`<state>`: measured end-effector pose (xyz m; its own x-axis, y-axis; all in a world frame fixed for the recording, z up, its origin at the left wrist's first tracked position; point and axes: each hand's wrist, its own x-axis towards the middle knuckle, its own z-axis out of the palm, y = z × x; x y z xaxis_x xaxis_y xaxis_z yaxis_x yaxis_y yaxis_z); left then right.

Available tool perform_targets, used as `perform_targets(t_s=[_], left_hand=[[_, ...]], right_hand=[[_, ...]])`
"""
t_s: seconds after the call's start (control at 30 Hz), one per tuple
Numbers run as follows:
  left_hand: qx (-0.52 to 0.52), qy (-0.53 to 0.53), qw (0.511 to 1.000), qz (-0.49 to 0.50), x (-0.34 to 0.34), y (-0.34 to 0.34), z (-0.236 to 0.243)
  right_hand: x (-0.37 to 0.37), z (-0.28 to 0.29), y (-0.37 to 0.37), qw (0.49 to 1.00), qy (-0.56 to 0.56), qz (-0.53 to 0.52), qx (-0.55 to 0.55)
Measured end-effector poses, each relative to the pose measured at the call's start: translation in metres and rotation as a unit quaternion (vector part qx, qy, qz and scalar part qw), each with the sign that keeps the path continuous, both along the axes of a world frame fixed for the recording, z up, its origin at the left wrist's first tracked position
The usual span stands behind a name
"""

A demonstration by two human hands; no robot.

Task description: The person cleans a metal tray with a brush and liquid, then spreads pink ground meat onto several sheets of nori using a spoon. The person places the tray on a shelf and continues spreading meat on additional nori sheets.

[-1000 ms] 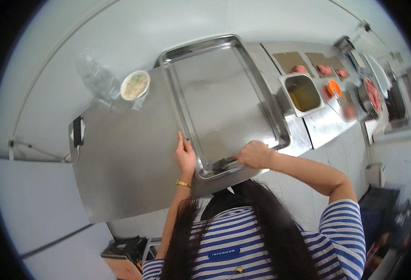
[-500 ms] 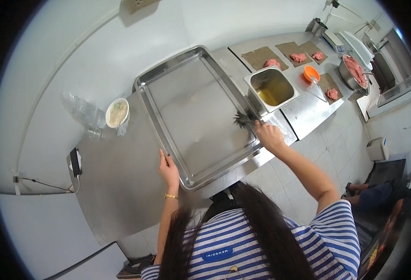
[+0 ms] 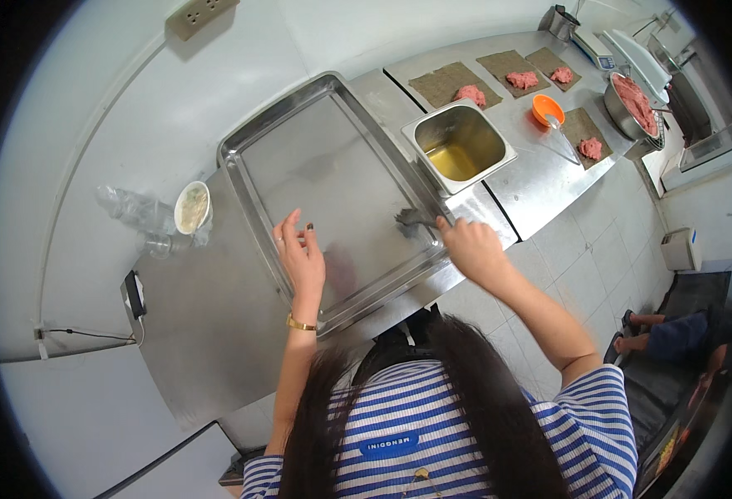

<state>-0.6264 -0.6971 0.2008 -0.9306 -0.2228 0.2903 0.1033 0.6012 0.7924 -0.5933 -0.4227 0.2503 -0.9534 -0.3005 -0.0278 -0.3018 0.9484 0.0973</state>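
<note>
Far to the left of the fingers a dark phone [image 3: 134,293] lies at the edge of the steel counter [image 3: 191,333], and beyond it a crumpled clear plastic bottle [image 3: 133,208] sits beside a small white bowl [image 3: 192,207] of pale food. The left hand [image 3: 301,259] comes up from a nearly straight forearm with a gold bracelet [image 3: 302,324] at the wrist; it hovers palm-down over the near left part of the large empty metal tray [image 3: 332,166], its fingers loosely curled and narrowly spread, and something small and dark shows at the fingertips, though what it is cannot be told. The tray stretches away beyond both hands, its near rim under the wrists. The right hand [image 3: 472,247], on a bent arm reaching from the right, is closed around the handle of a brush [image 3: 411,221], whose dark bristles rest on the tray's right side just left of the knuckles. Beyond those fingers stands a square steel container [image 3: 459,145] holding yellowish liquid; further right lie brown sheets [image 3: 442,81] with pink minced meat [image 3: 469,94], an orange cup [image 3: 547,109] and a metal bowl [image 3: 632,100] of mince
</note>
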Motion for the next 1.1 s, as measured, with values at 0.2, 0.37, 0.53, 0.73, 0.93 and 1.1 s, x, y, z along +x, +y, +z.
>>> perform_targets(t_s=[0.2, 0.37, 0.53, 0.73, 0.93, 1.1], left_hand=[[0.056, -0.053, 0.994, -0.08, -0.019, 0.032, 0.011], [0.041, -0.039, 0.995, -0.085, -0.029, 0.029, 0.009], [0.073, -0.069, 0.994, -0.051, -0.027, 0.008, 0.008], [0.053, -0.081, 0.991, -0.092, -0.024, 0.007, 0.009], [0.087, -0.085, 0.978, -0.171, -0.039, 0.04, 0.017], [0.171, -0.169, 0.937, -0.255, -0.057, 0.088, 0.017]], right_hand=[[0.043, -0.038, -0.025, 0.991, -0.089, 0.087, -0.048], [0.034, -0.035, -0.006, 0.998, -0.058, -0.022, -0.025], [0.052, -0.052, -0.045, 0.995, -0.052, 0.075, -0.049], [0.024, -0.062, -0.052, 0.994, -0.017, -0.088, -0.067], [-0.009, -0.078, -0.086, 0.992, 0.001, -0.03, -0.12], [0.048, -0.054, -0.063, 0.952, -0.126, -0.087, -0.266]])
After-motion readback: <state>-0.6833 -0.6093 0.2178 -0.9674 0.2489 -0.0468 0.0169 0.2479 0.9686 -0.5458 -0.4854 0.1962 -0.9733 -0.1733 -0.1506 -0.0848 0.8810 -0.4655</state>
